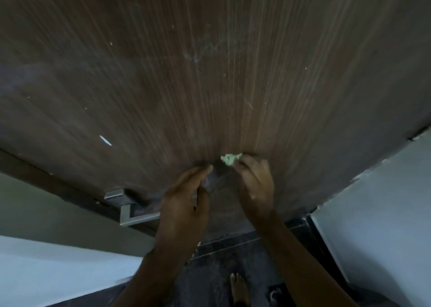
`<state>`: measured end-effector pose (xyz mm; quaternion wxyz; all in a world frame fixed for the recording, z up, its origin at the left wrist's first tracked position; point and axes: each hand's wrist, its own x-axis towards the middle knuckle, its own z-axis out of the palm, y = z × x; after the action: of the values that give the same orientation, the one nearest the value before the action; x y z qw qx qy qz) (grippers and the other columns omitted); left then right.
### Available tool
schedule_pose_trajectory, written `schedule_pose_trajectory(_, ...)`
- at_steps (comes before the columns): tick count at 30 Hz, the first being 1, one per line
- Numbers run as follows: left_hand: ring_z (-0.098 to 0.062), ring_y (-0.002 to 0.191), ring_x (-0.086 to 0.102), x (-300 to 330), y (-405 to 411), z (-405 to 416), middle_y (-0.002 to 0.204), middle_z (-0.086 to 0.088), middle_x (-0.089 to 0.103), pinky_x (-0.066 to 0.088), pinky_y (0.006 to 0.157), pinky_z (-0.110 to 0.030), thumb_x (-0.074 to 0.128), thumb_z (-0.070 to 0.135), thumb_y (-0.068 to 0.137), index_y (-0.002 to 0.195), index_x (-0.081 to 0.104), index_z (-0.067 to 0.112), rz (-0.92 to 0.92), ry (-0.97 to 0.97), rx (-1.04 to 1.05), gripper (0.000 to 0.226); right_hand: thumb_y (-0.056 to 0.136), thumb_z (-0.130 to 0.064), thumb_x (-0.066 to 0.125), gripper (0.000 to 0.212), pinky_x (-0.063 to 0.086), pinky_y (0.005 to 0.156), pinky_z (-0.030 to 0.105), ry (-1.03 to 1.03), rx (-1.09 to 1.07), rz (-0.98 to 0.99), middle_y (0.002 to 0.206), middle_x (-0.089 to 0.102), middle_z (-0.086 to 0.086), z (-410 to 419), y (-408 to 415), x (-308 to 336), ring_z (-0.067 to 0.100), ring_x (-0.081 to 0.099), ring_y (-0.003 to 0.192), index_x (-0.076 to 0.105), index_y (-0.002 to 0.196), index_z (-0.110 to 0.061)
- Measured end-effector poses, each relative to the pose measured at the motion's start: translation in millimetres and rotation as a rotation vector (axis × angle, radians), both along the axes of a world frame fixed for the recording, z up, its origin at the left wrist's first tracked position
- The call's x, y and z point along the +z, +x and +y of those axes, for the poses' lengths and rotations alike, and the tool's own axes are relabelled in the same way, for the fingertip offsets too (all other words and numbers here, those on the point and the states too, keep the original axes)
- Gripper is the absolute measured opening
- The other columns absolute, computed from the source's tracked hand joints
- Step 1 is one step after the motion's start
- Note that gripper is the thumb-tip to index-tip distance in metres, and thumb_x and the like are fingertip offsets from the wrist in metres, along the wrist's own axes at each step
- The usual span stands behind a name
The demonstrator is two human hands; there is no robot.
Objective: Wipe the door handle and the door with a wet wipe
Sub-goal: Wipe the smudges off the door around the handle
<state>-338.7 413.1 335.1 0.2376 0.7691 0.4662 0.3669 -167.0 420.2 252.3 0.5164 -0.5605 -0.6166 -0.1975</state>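
Hands at the door, wipe balled in the right

The door (210, 73) filled most of the view, a broad brown panel with fine vertical grain, pale specks and faint smears across it. White walls (373, 202) stood to either side of it, and a dark tiled floor (210, 271) lay below, where a bare foot (238, 288) showed near the bottom edge. Both forearms reached up from the bottom of the view toward the lower middle of the door. The left hand (184, 204) was held up close to the door with its fingers nearly straight and the thumb near them, gripping nothing that could be seen; whether its fingertips touched the wood could not be told. The right hand (254, 183) was just beside it, fingers curled and pinching the wipe at their tips. The metal door handle (133, 213) sat low on the door's left edge, just left of the left hand and apart from both hands. The wipe (229, 159), a small crumpled pale green wad, was right against the door's surface
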Motion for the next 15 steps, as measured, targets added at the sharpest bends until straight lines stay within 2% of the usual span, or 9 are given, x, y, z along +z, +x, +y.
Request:
schedule_pose_trajectory(2, 0.008, 0.116, 0.056, -1, -1, 1, 0.127, 0.008, 0.065, 0.039, 0.098, -0.003, 0.056, 0.000, 0.092, 0.126, 0.066, 0.016, 0.001, 0.007, -0.002, 0.039, 0.087, 0.009, 0.067, 0.013, 0.056, 0.075, 0.038, -0.128, 0.029, -0.048, 0.107, 0.068, 0.020, -9, -2, -20, 0.031, 0.060, 0.093, 0.071, 0.099, 0.007)
schedule_pose_trajectory(4, 0.010, 0.115, 0.056, -3, -3, -1, 0.126, 0.006, 0.065, 0.038, 0.098, -0.003, 0.057, 0.000, 0.092, 0.126, 0.066, 0.015, 0.018, 0.012, -0.002, 0.038, 0.074, 0.018, 0.076, 0.025, 0.055, 0.082, 0.033, -0.196, 0.032, -0.011, 0.104, 0.070, 0.021, -13, -6, -22, 0.027, 0.060, 0.096, 0.072, 0.097, 0.007)
schedule_pose_trajectory(7, 0.015, 0.114, 0.053, -9, -9, -2, 0.126, 0.009, 0.064, 0.039, 0.097, -0.002, 0.058, -0.003, 0.092, 0.124, 0.067, 0.018, 0.033, -0.007, 0.004, 0.040, 0.097, -0.003, 0.062, 0.010, 0.052, 0.089, 0.023, -0.027, -0.009, 0.160, 0.110, 0.062, 0.006, -7, -11, 8, 0.017, 0.060, 0.098, 0.068, 0.104, -0.003)
schedule_pose_trajectory(9, 0.008, 0.113, 0.057, -15, -13, -4, 0.123, 0.010, 0.065, 0.045, 0.096, -0.009, 0.058, -0.004, 0.091, 0.123, 0.066, 0.024, 0.015, -0.030, 0.007, 0.043, 0.099, -0.005, 0.061, 0.007, 0.055, 0.084, 0.024, 0.089, -0.080, 0.250, 0.107, 0.061, 0.004, 1, -14, 28, 0.018, 0.065, 0.091, 0.068, 0.098, -0.005)
schedule_pose_trajectory(11, 0.008, 0.111, 0.058, -18, -20, -5, 0.121, 0.014, 0.064, 0.046, 0.093, -0.009, 0.056, -0.002, 0.091, 0.123, 0.063, 0.031, 0.008, -0.036, 0.027, 0.046, 0.099, -0.006, 0.061, 0.008, 0.056, 0.081, 0.024, 0.088, -0.081, 0.287, 0.105, 0.063, 0.005, 3, -22, 25, 0.018, 0.066, 0.089, 0.068, 0.094, -0.005)
schedule_pose_trajectory(13, 0.011, 0.109, 0.058, -21, -28, -7, 0.118, 0.015, 0.065, 0.044, 0.090, -0.005, 0.053, 0.005, 0.089, 0.122, 0.062, 0.031, 0.010, -0.023, 0.070, 0.042, 0.102, -0.015, 0.057, 0.020, 0.057, 0.086, 0.027, -0.077, -0.082, 0.302, 0.106, 0.067, 0.011, -4, -37, -2, 0.017, 0.066, 0.095, 0.071, 0.096, -0.001)
schedule_pose_trajectory(15, 0.012, 0.108, 0.058, -25, -35, -8, 0.116, 0.011, 0.068, 0.044, 0.090, -0.005, 0.053, 0.006, 0.088, 0.118, 0.067, 0.029, 0.007, -0.029, 0.101, 0.040, 0.096, -0.010, 0.063, 0.015, 0.057, 0.093, 0.036, -0.369, 0.006, 0.344, 0.110, 0.068, 0.017, -13, -55, -33, 0.016, 0.064, 0.101, 0.073, 0.100, 0.001)
